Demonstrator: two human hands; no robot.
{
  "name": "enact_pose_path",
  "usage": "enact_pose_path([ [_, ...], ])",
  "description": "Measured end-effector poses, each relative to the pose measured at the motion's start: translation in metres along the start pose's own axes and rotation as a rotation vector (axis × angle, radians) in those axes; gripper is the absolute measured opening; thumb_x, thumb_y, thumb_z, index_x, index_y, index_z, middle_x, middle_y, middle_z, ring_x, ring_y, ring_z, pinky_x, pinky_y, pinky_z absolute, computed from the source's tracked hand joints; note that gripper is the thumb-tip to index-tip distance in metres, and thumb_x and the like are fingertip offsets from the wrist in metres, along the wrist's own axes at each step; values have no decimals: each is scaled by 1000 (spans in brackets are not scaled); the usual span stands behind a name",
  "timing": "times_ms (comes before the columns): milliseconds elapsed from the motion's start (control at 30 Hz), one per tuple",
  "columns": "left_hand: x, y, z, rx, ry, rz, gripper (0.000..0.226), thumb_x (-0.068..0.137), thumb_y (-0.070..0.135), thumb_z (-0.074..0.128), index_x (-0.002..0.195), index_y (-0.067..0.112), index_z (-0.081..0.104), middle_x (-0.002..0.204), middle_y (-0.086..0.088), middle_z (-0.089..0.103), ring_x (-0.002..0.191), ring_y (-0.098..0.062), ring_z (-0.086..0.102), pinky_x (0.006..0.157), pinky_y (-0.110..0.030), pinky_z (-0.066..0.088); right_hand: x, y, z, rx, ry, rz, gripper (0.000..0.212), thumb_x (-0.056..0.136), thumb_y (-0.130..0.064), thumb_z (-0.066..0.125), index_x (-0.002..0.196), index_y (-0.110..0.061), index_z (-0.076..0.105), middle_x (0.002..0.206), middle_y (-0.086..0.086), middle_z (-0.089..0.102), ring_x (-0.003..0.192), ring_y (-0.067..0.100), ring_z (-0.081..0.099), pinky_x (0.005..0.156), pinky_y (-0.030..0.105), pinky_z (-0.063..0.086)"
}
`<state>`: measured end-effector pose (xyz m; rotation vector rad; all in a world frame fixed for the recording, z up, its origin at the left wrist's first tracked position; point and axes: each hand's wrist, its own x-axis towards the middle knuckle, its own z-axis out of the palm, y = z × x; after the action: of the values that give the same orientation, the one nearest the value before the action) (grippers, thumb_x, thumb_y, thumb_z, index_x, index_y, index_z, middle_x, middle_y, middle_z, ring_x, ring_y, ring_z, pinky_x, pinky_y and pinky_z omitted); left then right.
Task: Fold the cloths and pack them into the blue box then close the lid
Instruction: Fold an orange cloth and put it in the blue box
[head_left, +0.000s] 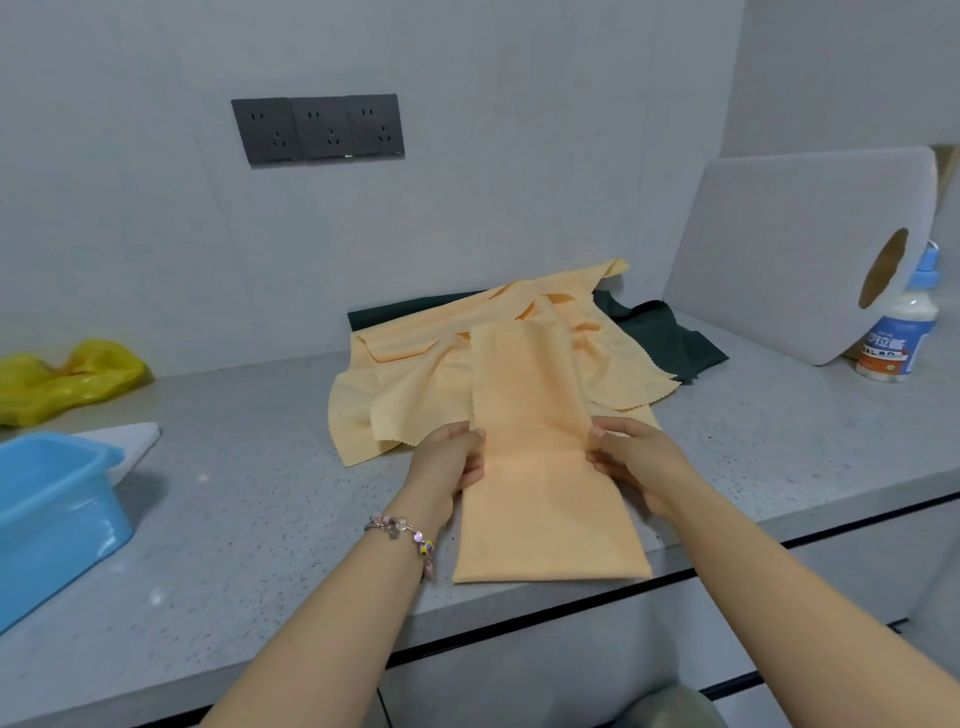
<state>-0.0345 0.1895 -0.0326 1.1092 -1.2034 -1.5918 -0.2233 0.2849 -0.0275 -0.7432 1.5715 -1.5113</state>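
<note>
Both hands, left hand (451, 460) and right hand (631, 457), pinch the side edges of the folded orange cloth strip (540, 467) at frame centre on the counter (249, 499); looks soft, light, limp, best gripped at the edges

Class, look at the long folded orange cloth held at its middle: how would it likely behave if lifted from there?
The folded orange cloth would probably droop at both ends, since the unfolded cloths behind it lie rumpled. It looks thin, so likely light. The left hand and right hand grip its edges; released, the layers may slip apart.
</note>
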Motion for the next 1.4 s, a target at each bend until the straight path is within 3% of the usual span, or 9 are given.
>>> enact_pose_path([
  [167, -1, -1, -15, -113, -12, -29, 31, 89, 16, 37, 77, 4, 63, 73, -8, 62, 75, -23, 62, 65, -29, 52, 9, -3, -2, 12, -55, 31, 35, 98, -37, 43, 89, -11, 64, 89, 7, 63, 84, 22, 61, 77, 26, 52],
  [367, -2, -8, -20, 128, -17, 54, 50, 90, 38, 50, 48, 15, 65, 63, -1, 65, 58, -11, 57, 62, -23, 47, 8, 3, -9, -148, -161, 23, 23, 88, -28, 64, 87, -5, 67, 92, 8, 67, 88, 19, 61, 82, 27, 48],
  [500, -6, -14, -21, 429, -14, 207, 33, 81, 38, 66, 54, 20, 61, 67, 2, 61, 67, -14, 54, 67, -28, 41, 5, 8, -7, -373, -177, -75, 16, 77, -8, 74, 88, -13, 65, 88, 3, 59, 83, 15, 57, 76, 22, 46],
  [633, -10, -15, -19, 682, -18, 330, 9, 81, 25, 71, 81, 20, 63, 82, 8, 58, 67, -4, 50, 57, -8, 38, 5, 13, 1, -530, -113, -198, 17, 80, -12, 72, 91, -21, 62, 96, -4, 55, 86, 8, 52, 72, 18, 42],
  [800, -4, -12, -17, 843, -69, 322, 31, 89, 22, 61, 120, 18, 58, 124, 3, 53, 114, -12, 50, 93, -18, 36, 4, 15, 3, -692, -84, -346, 18, 83, -21, 70, 99, -21, 62, 96, -12, 54, 89, 3, 48, 67, 12, 35],
  [900, -1, -9, -16, 947, -92, 316, 44, 91, 23, 58, 133, 14, 50, 137, 0, 49, 125, -15, 45, 99, -21, 32, 5, 16, 2, -819, -80, -416, 23, 83, -21, 69, 105, -19, 64, 101, -8, 53, 92, 7, 48, 74, 14, 35],
  [1067, 3, -5, -9, 1100, -84, 355, 45, 92, 16, 59, 135, 10, 48, 140, -7, 45, 130, -22, 40, 102, -23, 29, 8, 21, 5, -947, -93, -473, 24, 86, -18, 66, 110, -18, 64, 101, -4, 45, 84, 6, 45, 73, 14, 31],
  [1267, -2, 2, -7, 1346, -111, 353, 38, 96, 22, 51, 133, 14, 51, 132, -10, 46, 129, -26, 32, 103, -32, 32, 3, 16, 2, -1157, -128, -476, 30, 93, -27, 56, 122, -25, 61, 120, 0, 48, 115, 18, 40, 94, 21, 32],
  [1400, -19, 16, 2, 1609, -169, 553, 33, 96, 18, 41, 126, 17, 54, 151, -6, 30, 137, -24, 24, 109, -34, 18, -7, 0, 9, -1404, -106, -557, 26, 95, -34, 46, 111, -32, 65, 133, -5, 46, 125, 18, 30, 98, 29, 22],
])
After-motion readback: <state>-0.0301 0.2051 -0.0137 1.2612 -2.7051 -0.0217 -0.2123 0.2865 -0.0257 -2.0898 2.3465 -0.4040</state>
